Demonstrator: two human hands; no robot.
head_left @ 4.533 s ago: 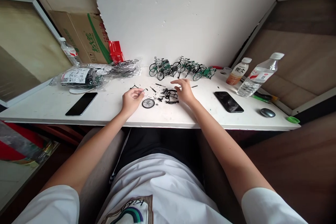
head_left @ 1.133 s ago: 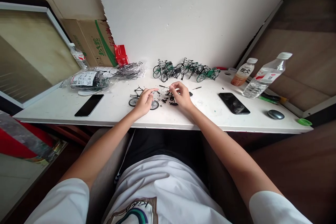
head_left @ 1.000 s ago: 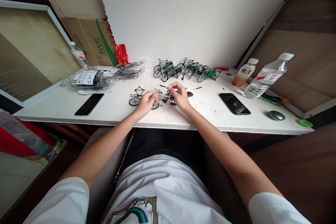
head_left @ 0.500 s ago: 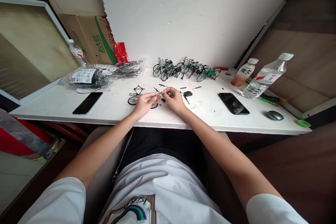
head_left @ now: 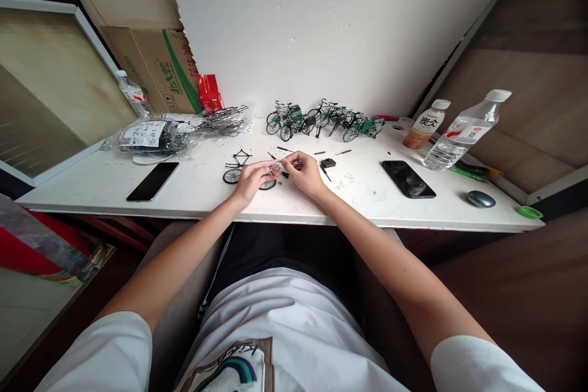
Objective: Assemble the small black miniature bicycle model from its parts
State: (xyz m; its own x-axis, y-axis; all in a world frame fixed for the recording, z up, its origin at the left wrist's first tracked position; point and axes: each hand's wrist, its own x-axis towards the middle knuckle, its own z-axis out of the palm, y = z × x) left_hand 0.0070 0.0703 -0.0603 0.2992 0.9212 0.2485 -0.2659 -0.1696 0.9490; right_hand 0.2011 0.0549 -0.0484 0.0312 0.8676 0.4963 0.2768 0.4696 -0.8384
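Note:
My left hand [head_left: 255, 179] and my right hand [head_left: 302, 171] meet above the white table, fingertips pinched close together. Between them is a small silvery piece [head_left: 276, 165], mostly covered by the fingers; its kind is too small to make out. Under and beside my left hand lie a black spoked toy bicycle wheel [head_left: 232, 176] and a second wheel [head_left: 267, 185], partly hidden. Just behind is a thin black toy bicycle frame [head_left: 242, 157]. Right of my right hand sit a small black block-like part [head_left: 328, 163] and thin dark rods.
Several green and black model bicycles [head_left: 362, 127] stand at the back. Plastic-bagged parts [head_left: 147, 135] lie at the left, near a phone [head_left: 153, 182]. At the right are another phone [head_left: 408, 179], a drink bottle [head_left: 427, 124], a water bottle [head_left: 466, 130] and a grey mouse [head_left: 480, 198].
Both hands keep nearly the same place and pinch, with only slight finger movement around the small piece. The whole view has shifted a little.

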